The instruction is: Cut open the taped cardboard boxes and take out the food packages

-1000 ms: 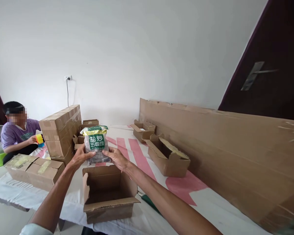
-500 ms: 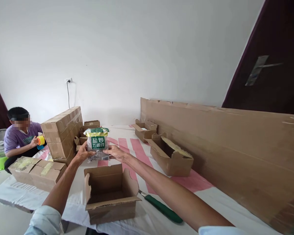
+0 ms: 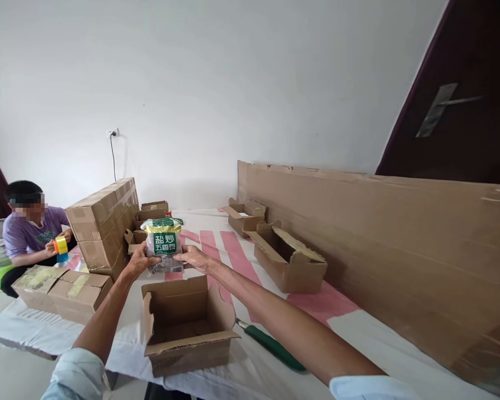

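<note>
Two hands, left (image 3: 138, 261) and right (image 3: 195, 258), are closed on the sides of a snack bag (image 3: 163, 244), which is held upright above and beyond an open box (image 3: 187, 325) on the table (image 3: 358, 339).

The open box (image 3: 187, 325) stands on the tabletop (image 3: 358, 333) at its near edge. The packet (image 3: 163, 244) is held upright above and behind this box, between the left hand (image 3: 139, 261) and the right hand (image 3: 195, 258). The knife (image 3: 270, 347) lies just right of the box. The stacked cartons (image 3: 102, 222) stand behind on the left. The cardboard sheet (image 3: 379, 233) runs along the right side.
</note>
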A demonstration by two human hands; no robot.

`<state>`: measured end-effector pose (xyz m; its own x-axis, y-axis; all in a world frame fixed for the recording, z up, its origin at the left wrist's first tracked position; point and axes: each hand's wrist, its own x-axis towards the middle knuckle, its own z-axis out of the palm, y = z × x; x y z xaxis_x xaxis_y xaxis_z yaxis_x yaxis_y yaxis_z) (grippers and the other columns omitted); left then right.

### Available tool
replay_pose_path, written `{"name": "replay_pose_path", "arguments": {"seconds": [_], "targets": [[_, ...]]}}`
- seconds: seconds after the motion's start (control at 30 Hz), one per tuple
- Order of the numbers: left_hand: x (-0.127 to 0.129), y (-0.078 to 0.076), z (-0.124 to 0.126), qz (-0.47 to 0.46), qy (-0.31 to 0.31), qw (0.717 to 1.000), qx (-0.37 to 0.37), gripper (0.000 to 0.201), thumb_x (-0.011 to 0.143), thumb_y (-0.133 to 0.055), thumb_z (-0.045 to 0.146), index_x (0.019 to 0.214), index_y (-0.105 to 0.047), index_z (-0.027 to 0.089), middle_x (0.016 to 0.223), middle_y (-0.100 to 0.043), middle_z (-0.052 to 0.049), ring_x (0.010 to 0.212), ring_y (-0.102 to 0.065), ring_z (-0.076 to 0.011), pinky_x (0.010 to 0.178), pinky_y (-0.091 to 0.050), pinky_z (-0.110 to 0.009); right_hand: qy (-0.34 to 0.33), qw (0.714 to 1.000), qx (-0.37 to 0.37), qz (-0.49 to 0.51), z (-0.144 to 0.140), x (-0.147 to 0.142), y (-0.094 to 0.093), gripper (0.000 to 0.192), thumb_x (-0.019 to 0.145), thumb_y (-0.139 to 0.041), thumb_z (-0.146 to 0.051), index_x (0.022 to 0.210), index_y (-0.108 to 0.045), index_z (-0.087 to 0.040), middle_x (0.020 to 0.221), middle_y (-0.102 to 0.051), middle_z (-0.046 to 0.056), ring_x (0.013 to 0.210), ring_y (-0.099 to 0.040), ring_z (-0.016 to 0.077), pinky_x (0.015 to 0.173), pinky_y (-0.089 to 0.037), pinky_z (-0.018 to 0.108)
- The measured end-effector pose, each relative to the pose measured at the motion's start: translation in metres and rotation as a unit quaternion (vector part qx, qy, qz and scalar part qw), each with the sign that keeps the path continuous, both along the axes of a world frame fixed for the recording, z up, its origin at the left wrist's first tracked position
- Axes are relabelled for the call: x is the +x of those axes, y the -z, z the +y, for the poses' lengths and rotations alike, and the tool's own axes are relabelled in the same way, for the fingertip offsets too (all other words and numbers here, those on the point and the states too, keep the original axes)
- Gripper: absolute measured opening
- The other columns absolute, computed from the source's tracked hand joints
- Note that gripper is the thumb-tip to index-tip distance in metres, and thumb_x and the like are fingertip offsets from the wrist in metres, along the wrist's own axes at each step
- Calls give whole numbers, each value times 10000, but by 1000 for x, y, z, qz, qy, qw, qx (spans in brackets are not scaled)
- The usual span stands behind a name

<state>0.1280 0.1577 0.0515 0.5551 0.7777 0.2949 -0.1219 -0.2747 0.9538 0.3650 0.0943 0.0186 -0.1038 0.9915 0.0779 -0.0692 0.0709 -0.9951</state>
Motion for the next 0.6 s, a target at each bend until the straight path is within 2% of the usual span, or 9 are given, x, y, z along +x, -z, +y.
{"name": "replay_pose_path", "arguments": {"seconds": [0.17, 0.37, 0.5, 0.6], "targets": [[2, -5, -5, 6, -5, 1000, 4, 683, 517, -1010, 263, 1131, -737, 138, 983, -804, -65, 913, -736, -238, 863, -574, -345, 7, 1000, 19, -6, -4, -2, -4, 402, 660, -921, -388, 977, -773, -192, 887, -795, 43, 747, -701, 191, 699, -589, 349], [2, -16, -15, -2, -22, 1000, 19, 733, 527, -1024, 311, 1175, -721, 153, 1033, -812, -63, 928, -744, -247, 852, -589, -347, 23, 996, 84, -7, -16, -4, -18, 462, 644, -931, -438, 994, -761, -188, 937, -797, 37, 839, -702, 212, 770, -582, 354], [4, -33, -26, 5, -38, 999, 37, 690, 522, -1048, 363, 1113, -762, 149, 1006, -825, -71, 904, -752, -266, 849, -608, -367, 23, 991, 133, -9, -27, -8, -37, 453, 674, -931, -428, 1017, -770, -180, 1052, -806, 52, 1002, -709, 256, 921, -576, 398], [4, -53, -32, -22, -55, 997, 55, 647, 536, -1044, 419, 1059, -779, 146, 991, -833, -77, 879, -762, -275, 848, -631, -400, 24, 986, 165, -7, -39, 0, -51, 462, 720, -910, -450, 1075, -768, -190, 1155, -800, 73, 1122, -700, 289, 1005, -557, 430]]}}
